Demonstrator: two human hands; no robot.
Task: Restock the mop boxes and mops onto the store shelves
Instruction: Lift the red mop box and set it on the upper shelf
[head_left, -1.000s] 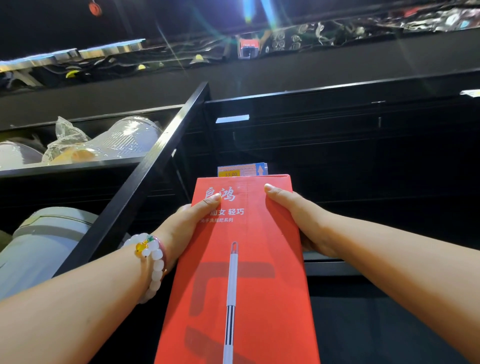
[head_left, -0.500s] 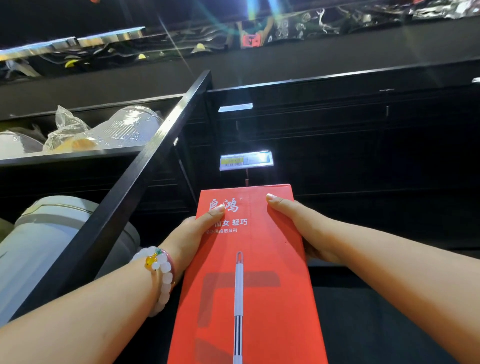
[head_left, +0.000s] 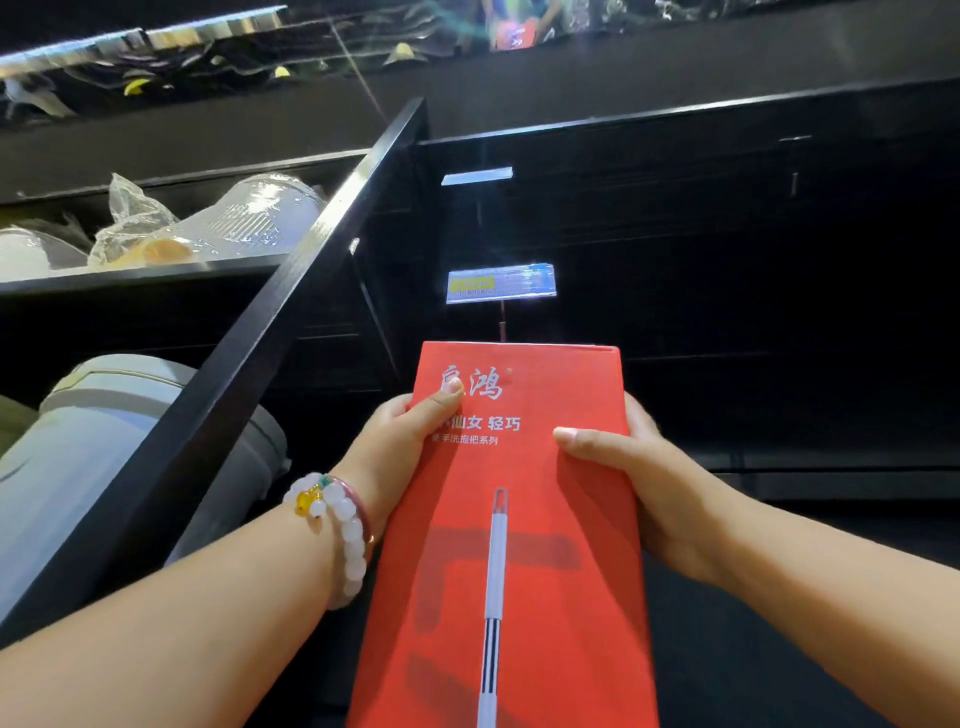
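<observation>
**Inspector A:** We record one red mop box held lengthwise in front of us, far end toward the dark shelf bay. The left hand grips the box's left edge, thumb lying over the printed face and fingers wrapped underneath. The right hand grips the right edge the same way, thumb flat on top.

**Inspector B:** Agreed. We judge the two-sided hold to be deliberate: a long, narrow carton would swing if carried by one edge, and hands set near the far end let us steer that end into the opening. The printed face is up, so the label stays readable.

**Inspector A:** As to position, the box is in the air, not yet on any shelf. Its far end sits just below the price tag, which stands on a thin stem in the bay. We take that tag as the marker for the slot.

**Inspector B:** The black divider post runs diagonally to the left, and beyond it are a grey bin and plastic-wrapped goods on separate shelves. We judge the box is kept right of the post to stay within its own bay.

**Inspector A:** The bay's interior is too dark for us to tell what it holds or where the shelf board lies. A beaded bracelet is on the left wrist.
</observation>
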